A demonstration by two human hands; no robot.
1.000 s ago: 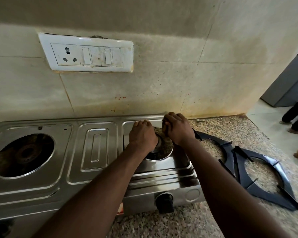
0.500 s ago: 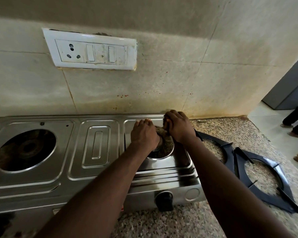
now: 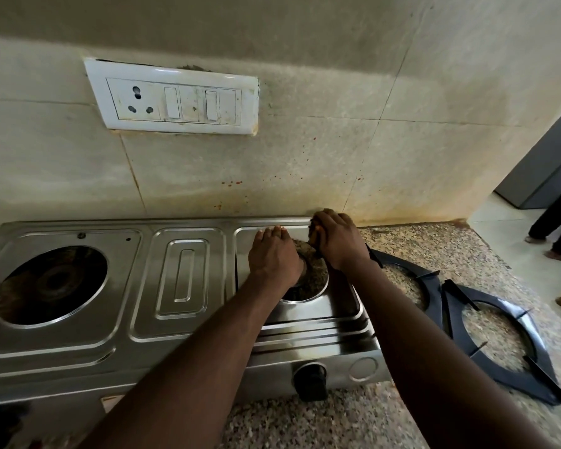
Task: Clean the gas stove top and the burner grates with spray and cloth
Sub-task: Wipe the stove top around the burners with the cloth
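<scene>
1. Stripping the stove top (image 3: 182, 273): left hand (image 3: 274, 257) and right hand (image 3: 340, 241) both curl around its right burner (image 3: 310, 264).
2. Grates (image 3: 506, 377) lie on the bench (image 3: 305, 422); next probably needs a straight upward lift.

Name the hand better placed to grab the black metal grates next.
Right. The right hand, gripping a brownish piece, sits by the steel stove's right edge, nearest the black metal grates on the speckled counter; the left hand would have to cross it.

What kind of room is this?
Most likely a home kitchen: a steel gas stove sits on a speckled stone counter, its black burner grates lie beside it, and a switchboard is on the tiled wall.
</scene>
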